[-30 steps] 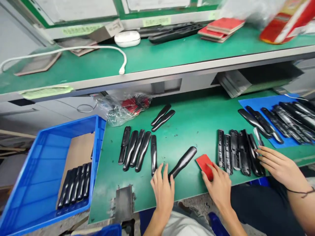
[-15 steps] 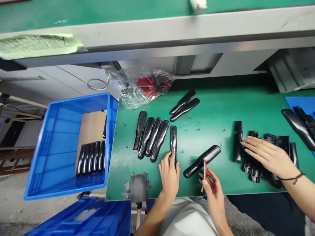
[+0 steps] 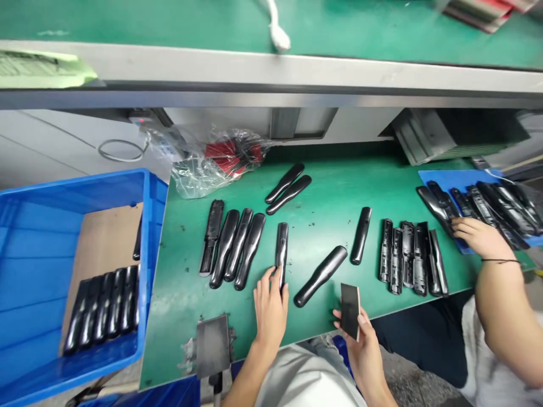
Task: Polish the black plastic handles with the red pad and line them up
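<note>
My left hand [image 3: 271,305] rests on the table with its fingers closed around the lower end of a narrow black plastic shell [image 3: 281,243], which has a small hole in its face. My right hand [image 3: 360,345] holds a flat dark sanding block [image 3: 350,311] near the table's front edge, its broad face showing. Between my hands and further up lies a wider black handle shell [image 3: 321,277], slanted and untouched. To the left, several black shells [image 3: 227,249] stand in a row, one with its ribbed inside up.
A blue crate [image 3: 144,271] at the left holds a row of shells. Clear plastic bag [image 3: 216,164] at the back. A co-worker's hand [image 3: 479,234] touches parts on a blue sheet [image 3: 432,178]; opened shells [image 3: 407,254] lie nearby. A grey plate [image 3: 212,346] sits at the front edge.
The view has swung right. My right hand has turned the sanding block from edge-on to face-on. The co-worker's hand has left the nearer shells for the blue sheet. My left hand stays on its shell.
</note>
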Demonstrator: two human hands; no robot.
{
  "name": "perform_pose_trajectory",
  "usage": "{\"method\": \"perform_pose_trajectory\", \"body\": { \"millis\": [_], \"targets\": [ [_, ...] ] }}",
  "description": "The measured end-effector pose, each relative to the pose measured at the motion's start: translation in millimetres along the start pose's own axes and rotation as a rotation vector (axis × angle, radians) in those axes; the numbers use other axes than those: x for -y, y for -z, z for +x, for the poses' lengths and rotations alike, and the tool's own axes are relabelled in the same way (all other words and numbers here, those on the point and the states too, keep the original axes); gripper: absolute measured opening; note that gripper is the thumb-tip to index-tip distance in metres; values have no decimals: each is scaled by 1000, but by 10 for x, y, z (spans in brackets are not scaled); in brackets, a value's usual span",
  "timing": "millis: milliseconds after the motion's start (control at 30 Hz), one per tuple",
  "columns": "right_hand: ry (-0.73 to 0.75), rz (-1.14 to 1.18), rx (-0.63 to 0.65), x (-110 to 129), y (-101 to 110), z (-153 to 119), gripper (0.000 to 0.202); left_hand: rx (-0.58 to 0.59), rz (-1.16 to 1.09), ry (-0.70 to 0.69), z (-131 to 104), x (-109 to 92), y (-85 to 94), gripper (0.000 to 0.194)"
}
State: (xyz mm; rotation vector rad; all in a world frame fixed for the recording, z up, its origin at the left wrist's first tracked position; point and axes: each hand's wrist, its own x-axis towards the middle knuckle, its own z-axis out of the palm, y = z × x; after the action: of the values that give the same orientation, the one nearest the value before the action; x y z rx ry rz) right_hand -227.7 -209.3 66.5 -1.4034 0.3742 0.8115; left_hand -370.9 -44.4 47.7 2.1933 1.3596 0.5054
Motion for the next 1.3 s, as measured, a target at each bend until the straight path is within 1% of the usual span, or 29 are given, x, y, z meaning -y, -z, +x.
{"method": "perform_pose_trajectory", "body": {
  "millis": [100,200,267,333,433,533,600,633,700,767,800,867,900,967,1033,1100,1133,1200,1267,1300],
  "targets": [
    [-118,161,35,46,122,-64,41,-83,-18,4,176,-7,37,42],
    [-186,296,62,110,246,-151,42,-132,9,-14,400,-109,63,44],
    [-224,361,84,146,342,-196,43,-121,86,-21,516,-210,37,48],
    [-252,408,113,175,458,-225,43,-80,204,10,594,-294,-19,54],
    [-267,465,168,214,685,-245,44,-59,312,74,669,-348,-90,54],
    [-265,513,236,252,988,-242,45,-115,318,101,685,-401,-103,49],
    [-254,543,255,273,1217,-222,45,-154,314,86,609,-511,-126,50],
    [-253,556,258,283,1333,-206,45,-157,306,55,537,-592,-159,51],
    [-268,570,280,305,1553,-165,48,-90,266,-43,345,-783,-280,51],
    [-297,551,336,338,1746,-123,51,23,200,-111,154,-968,-448,50],
    [-304,532,371,359,1830,-106,53,67,167,-117,86,-1044,-531,50],
    [-298,502,434,407,1973,-84,56,108,100,-82,31,-1161,-659,50],
    [-290,501,450,431,2033,-80,58,114,65,-57,41,-1205,-695,49],
    [-274,534,462,475,2133,-80,60,145,-33,-9,94,-1286,-706,45],
    [-237,564,457,511,2208,-86,57,195,-171,46,109,-1385,-646,34],
    [-157,544,445,546,2260,-98,51,241,-341,105,1,-1525,-526,23],
    [-103,516,438,568,2278,-108,49,256,-427,133,-109,-1614,-445,22],
    [2,447,433,624,2296,-147,49,283,-584,182,-422,-1833,-252,29],
    [78,400,458,701,2292,-217,52,325,-885,287,-781,-2100,-47,30],
    [102,387,482,745,2281,-264,53,349,-1133,378,-946,-2242,44,27]
  ]
}}
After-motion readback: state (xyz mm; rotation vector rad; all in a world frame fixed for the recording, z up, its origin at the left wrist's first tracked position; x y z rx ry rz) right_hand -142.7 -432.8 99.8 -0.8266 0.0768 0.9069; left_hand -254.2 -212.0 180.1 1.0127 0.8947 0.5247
